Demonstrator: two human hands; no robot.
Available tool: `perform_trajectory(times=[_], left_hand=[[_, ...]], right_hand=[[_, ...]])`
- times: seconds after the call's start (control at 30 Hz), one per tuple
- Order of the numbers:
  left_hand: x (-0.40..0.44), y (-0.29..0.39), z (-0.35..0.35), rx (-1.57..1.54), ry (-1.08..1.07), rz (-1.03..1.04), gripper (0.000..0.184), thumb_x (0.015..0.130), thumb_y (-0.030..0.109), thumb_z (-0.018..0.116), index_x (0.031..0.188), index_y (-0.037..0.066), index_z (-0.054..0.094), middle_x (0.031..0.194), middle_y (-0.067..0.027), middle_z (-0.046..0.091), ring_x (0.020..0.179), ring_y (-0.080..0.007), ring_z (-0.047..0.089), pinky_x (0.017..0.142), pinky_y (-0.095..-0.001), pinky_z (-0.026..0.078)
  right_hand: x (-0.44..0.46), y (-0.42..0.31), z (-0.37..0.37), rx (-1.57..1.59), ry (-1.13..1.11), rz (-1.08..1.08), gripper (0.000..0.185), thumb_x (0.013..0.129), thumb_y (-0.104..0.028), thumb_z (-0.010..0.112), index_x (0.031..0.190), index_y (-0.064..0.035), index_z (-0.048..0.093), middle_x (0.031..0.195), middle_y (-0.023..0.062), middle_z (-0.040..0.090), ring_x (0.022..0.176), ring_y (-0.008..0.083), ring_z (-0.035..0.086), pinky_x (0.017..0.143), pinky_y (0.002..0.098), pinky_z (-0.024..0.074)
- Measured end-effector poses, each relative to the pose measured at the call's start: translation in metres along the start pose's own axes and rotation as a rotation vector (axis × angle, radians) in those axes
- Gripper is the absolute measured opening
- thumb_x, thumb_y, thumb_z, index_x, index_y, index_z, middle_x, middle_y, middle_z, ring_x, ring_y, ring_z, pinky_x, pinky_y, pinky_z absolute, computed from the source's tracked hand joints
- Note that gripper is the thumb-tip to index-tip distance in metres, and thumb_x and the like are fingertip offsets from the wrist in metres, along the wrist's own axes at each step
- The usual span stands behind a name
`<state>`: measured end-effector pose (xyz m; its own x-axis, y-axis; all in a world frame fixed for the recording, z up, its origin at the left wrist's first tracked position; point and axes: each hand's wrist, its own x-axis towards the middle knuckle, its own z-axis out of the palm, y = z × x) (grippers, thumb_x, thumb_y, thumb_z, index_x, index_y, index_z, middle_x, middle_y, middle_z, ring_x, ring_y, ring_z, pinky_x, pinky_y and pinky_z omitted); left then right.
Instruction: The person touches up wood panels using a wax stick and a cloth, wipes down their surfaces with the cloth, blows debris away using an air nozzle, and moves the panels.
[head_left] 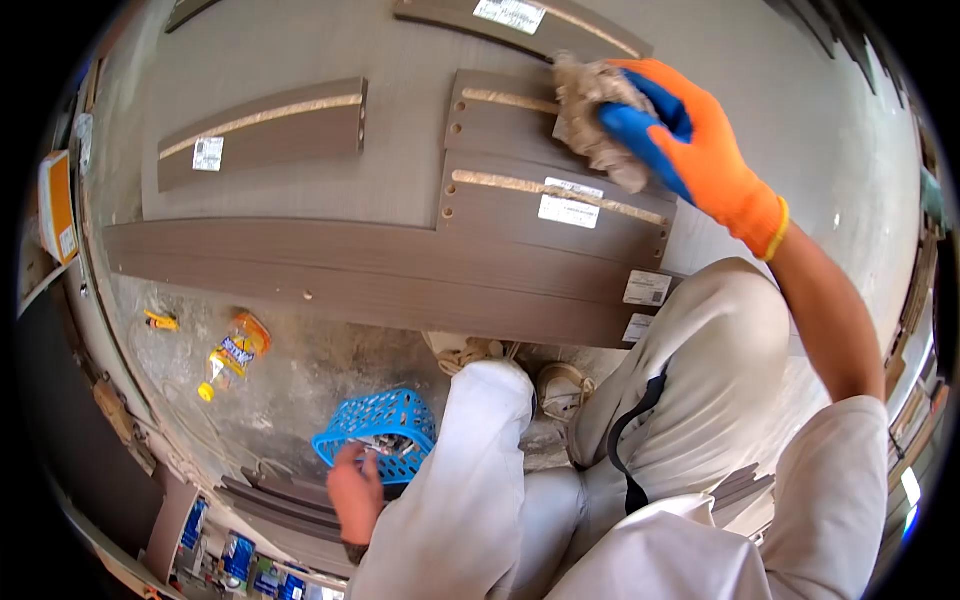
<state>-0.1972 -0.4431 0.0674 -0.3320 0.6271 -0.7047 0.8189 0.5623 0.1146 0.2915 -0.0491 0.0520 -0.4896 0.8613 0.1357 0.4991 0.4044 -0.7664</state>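
My right hand [690, 150], in an orange and blue glove, is closed around a crumpled beige rag [597, 125]. The rag rests on the right part of a brown panel [500, 130] that has a groove and holes near its end. Just in front lies a similar panel [500, 215] with a white label [570, 205]. My bare left hand [357, 495] is at the rim of a blue plastic basket [400, 410], its visible fingers somewhat apart. Small pieces [385, 443] inside the basket are too small to name, and some fingertips are hard to see.
Long brown boards [350, 285] lie across in front of my knees. A separate grooved panel [265, 135] is at the left, another [530, 25] at the far edge. On the floor are a plastic bottle [235, 355] and a small yellow object [160, 320]. More boards [285, 510] lie behind the basket.
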Motion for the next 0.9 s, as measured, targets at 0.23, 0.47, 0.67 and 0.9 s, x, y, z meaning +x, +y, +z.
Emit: perform_trajectory(times=[0.23, 0.47, 0.67, 0.9], left_hand=[[0.140, 0.230, -0.126, -0.508, 0.450, 0.754, 0.028, 0.110, 0.015, 0.067, 0.132, -0.001, 0.068, 0.113, -0.0075, 0.073, 0.100, -0.0129, 0.068, 0.088, -0.0309, 0.056], [0.283, 0.420, -0.144, 0.069, 0.623, 1.004, 0.057, 0.108, 0.048, 0.063, 0.160, 0.027, 0.055, 0.156, -0.0303, 0.051, 0.141, -0.0493, 0.049, 0.118, -0.0523, 0.043], [0.259, 0.413, -0.123, 0.151, 0.520, 1.006, 0.049, 0.108, 0.054, 0.061, 0.154, 0.037, 0.065, 0.151, -0.0284, 0.058, 0.139, -0.0440, 0.052, 0.114, -0.0557, 0.045], [0.246, 0.406, -0.119, 0.126, 0.462, 1.100, 0.049, 0.110, 0.044, 0.062, 0.156, 0.026, 0.062, 0.148, -0.0292, 0.060, 0.134, -0.0442, 0.057, 0.113, -0.0504, 0.048]], right_hand=[[-0.073, -0.033, -0.090, 0.129, 0.070, 0.635, 0.037, 0.105, -0.017, 0.069, 0.138, 0.0002, 0.067, 0.128, 0.0110, 0.072, 0.112, 0.0190, 0.068, 0.102, 0.0355, 0.0553], [-0.089, -0.058, -0.092, 0.193, -0.069, 0.701, 0.035, 0.105, -0.027, 0.068, 0.130, -0.0021, 0.067, 0.113, 0.0146, 0.073, 0.096, 0.0281, 0.072, 0.086, 0.0361, 0.0587], [-0.066, -0.073, -0.062, 0.653, 0.187, 1.132, 0.045, 0.111, -0.048, 0.061, 0.119, -0.0051, 0.069, 0.100, 0.0034, 0.070, 0.085, 0.0103, 0.067, 0.072, 0.0270, 0.0557], [-0.085, -0.033, -0.057, -0.199, -0.037, 0.368, 0.066, 0.093, -0.010, 0.083, 0.151, -0.0031, 0.054, 0.141, 0.0126, 0.065, 0.124, 0.0246, 0.066, 0.091, 0.0399, 0.0639]])
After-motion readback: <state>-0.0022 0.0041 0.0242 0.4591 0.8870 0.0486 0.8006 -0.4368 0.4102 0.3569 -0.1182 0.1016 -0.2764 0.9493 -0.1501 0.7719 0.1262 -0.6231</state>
